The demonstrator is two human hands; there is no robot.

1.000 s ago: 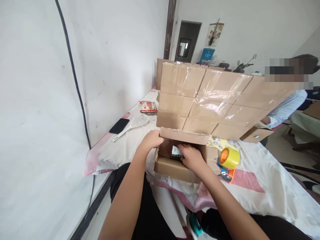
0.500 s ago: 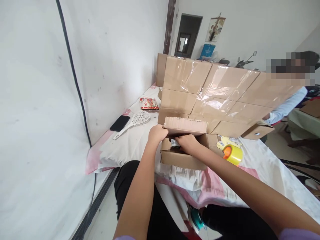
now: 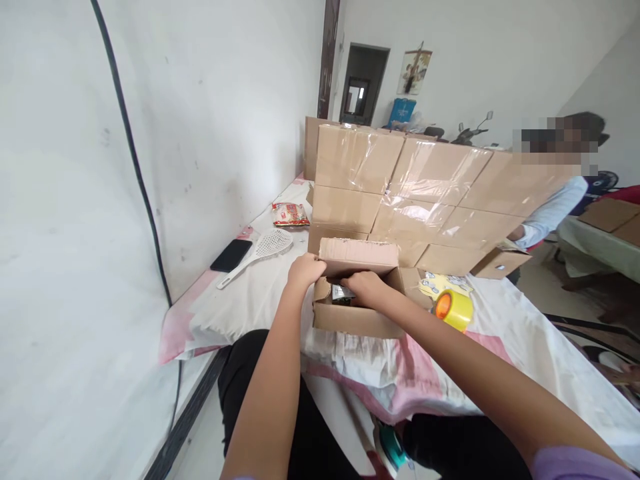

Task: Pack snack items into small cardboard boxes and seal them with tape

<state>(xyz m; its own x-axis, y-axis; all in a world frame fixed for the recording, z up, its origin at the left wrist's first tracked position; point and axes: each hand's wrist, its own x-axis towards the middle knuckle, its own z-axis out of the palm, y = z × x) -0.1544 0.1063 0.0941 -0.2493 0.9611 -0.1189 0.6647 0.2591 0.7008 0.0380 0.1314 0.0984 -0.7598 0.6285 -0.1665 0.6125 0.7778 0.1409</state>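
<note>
Cardboard box [image 3: 357,321], brown and oblong, sits open on wrinkled cloth [image 3: 230,317]; its raised far flap [image 3: 359,253] has a ragged edge. The left hand [image 3: 307,270] grips that flap's left end. Inside, at left, lies a small shiny silver-and-dark packet [image 3: 342,293]; the right hand [image 3: 369,289] reaches in beside it, grip impossible to tell.

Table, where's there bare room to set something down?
Bare cloth shows right of the tape, and between the strainer and left forearm. It's crowded at the box: stack behind, right hand reaching in, tape to its right.
</note>
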